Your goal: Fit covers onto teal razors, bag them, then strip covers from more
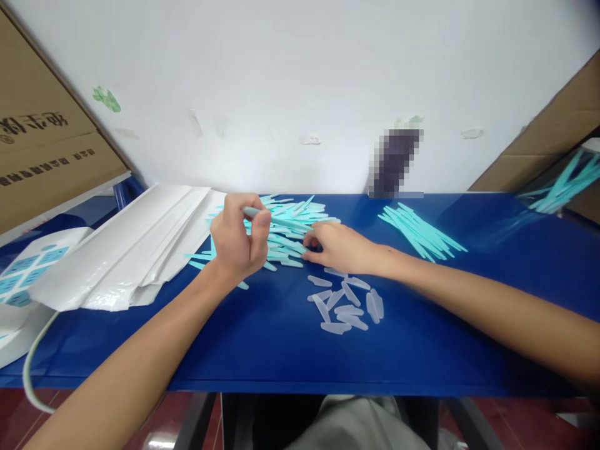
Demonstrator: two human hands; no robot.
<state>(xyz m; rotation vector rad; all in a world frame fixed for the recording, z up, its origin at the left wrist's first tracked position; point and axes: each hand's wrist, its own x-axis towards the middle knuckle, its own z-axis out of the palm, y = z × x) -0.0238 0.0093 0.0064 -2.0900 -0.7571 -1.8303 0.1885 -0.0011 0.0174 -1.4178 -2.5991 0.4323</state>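
My left hand (241,237) is closed around a slim turquoise eyebrow razor (276,220), holding it above a loose pile of similar razors (293,209). One end shows between thumb and fingers; the far end points right, towards my other hand. At the right edge of the pile is my right hand (340,247), its fingers curved, with a gap between thumb and index finger. Those fingertips reach the razors lying there, and I see nothing gripped between them. Just below this hand, several clear plastic blade caps (349,310) lie scattered on the blue table (262,350).
Right of the pile lies a neater bundle of turquoise razors (419,231). More razors (569,181) stick out of a container at the far right. White plastic bags (126,250) and a white power strip (28,275) are on the left, beneath a cardboard box (51,144).
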